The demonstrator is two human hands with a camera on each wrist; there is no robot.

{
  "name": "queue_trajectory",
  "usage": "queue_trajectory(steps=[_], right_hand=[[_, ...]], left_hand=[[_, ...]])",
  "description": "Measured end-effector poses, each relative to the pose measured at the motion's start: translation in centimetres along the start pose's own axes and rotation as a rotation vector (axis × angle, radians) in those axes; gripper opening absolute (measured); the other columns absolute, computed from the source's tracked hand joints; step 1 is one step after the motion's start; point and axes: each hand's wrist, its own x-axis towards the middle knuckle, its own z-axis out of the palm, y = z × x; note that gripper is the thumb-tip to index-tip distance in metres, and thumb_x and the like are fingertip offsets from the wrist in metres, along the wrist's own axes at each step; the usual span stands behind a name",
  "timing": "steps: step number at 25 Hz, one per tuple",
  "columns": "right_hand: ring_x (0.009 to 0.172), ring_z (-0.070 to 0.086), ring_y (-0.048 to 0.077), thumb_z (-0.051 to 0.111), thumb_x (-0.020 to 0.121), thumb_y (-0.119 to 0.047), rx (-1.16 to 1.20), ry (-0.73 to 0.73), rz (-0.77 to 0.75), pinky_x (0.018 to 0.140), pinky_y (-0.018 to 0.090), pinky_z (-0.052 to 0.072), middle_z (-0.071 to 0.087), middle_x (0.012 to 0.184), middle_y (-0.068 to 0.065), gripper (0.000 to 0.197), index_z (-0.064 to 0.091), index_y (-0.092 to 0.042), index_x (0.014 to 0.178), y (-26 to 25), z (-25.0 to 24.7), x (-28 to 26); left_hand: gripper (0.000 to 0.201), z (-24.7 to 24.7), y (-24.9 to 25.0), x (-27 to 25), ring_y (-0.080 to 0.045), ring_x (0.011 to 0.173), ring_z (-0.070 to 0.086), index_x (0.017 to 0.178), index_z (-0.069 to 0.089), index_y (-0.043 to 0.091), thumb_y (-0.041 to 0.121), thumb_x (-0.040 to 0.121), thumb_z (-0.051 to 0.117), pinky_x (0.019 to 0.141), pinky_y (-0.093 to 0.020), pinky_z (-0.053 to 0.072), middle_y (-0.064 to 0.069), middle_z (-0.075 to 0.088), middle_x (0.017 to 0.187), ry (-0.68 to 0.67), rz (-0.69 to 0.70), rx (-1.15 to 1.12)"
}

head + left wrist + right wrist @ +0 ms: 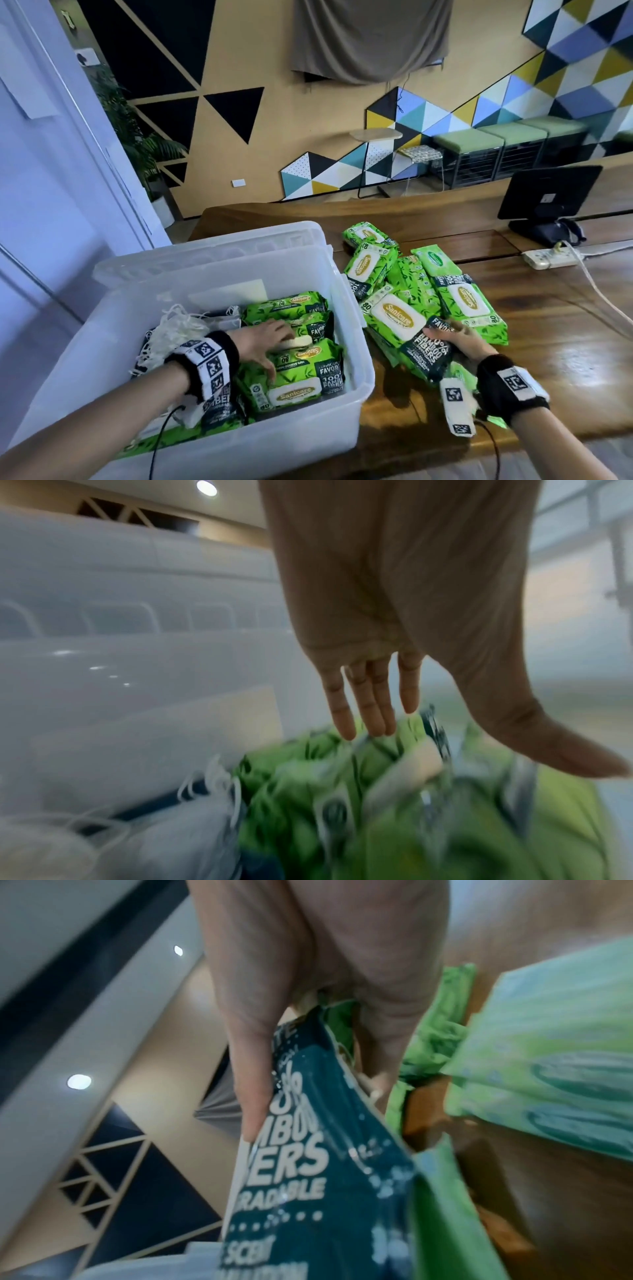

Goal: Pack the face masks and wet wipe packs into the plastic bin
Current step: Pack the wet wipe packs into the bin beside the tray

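- We find the left hand (pixel 263 339) released, fingers flat on wet wipe packs (pixel 294 373) inside the plastic bin (pixel 356 342); face masks (pixel 178 329) just behind it.
- Right hand (pixel 462 342) grasps a pack (pixel 400 322) on the table (pixel 548 342).

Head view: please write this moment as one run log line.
left hand: open, flat on packs in plastic bin | right hand: grips wet wipe pack on table | packing unfinished
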Motion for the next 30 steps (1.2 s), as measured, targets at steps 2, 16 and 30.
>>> queue_trajectory(steps=[2,16,30], right_hand=[[0.085,0.055,0.023,0.093,0.005,-0.045,-0.016,-0.012,-0.118,0.076,0.034,0.044,0.067,0.104,0.020,0.131,0.046,-0.015,0.124,-2.0,-1.1,-1.6],[0.084,0.068,0.023,0.079,0.068,-0.005,-0.614,-0.517,-0.764,0.078,0.033,0.054,0.072,0.096,0.004,0.040,0.056,-0.007,0.100,-19.6,9.6,-13.3],[0.038,0.060,0.012,0.040,0.093,0.013,-0.388,-0.362,-0.201,0.040,0.021,0.048,0.065,0.063,0.013,0.016,0.049,0.002,0.084,-9.5,9.8,3.4]], left_hand=[[0.105,-2.2,0.6,-1.8,-0.022,0.134,0.031,0.145,0.023,0.010,0.060,0.063,0.064,0.113,-0.035,0.028,-0.010,0.028,0.148,0.084,-0.016,-0.192],[0.105,-18.0,7.1,-9.4,-0.002,0.085,0.064,0.139,0.035,0.028,0.072,0.048,0.065,0.068,-0.010,0.051,0.013,0.063,0.110,0.309,0.060,-0.219],[0.097,-3.3,2.6,-7.3,-0.013,0.081,0.050,0.109,0.046,0.012,0.085,0.047,0.065,0.075,-0.041,0.050,-0.006,0.062,0.103,0.107,0.011,-0.176]])
